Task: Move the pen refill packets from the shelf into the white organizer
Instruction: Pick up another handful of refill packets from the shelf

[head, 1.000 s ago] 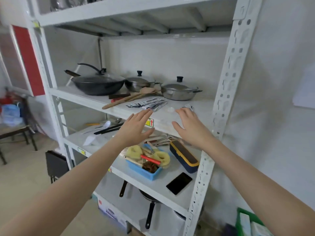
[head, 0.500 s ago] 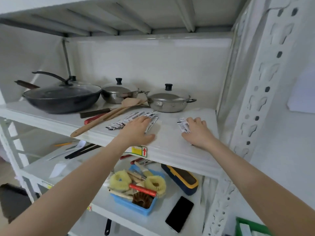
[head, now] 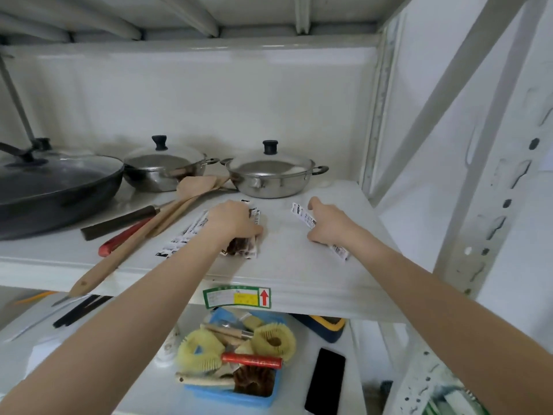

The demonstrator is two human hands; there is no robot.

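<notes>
Several long white pen refill packets (head: 182, 238) with black print lie fanned out on the middle of the white shelf (head: 287, 265). My left hand (head: 232, 221) is curled down over this pile, fingers closed on several packets. To the right, one more packet (head: 303, 215) lies on the shelf, running under my right hand (head: 327, 224), whose fingers close around it. No white organizer is in view.
Behind the packets stand two lidded steel pots (head: 270, 172) and a black wok (head: 54, 181). Wooden spatulas (head: 149, 223) and a red-handled tool (head: 122, 238) lie to the left. The shelf below holds a blue bin of brushes (head: 236, 357), a black phone (head: 326, 381) and a navy-yellow case (head: 326, 324).
Both hands went from hovering at the shelf edge onto the shelf. The left hand has closed on the packet pile; the right has closed on the lone packet. The camera has come nearer.
</notes>
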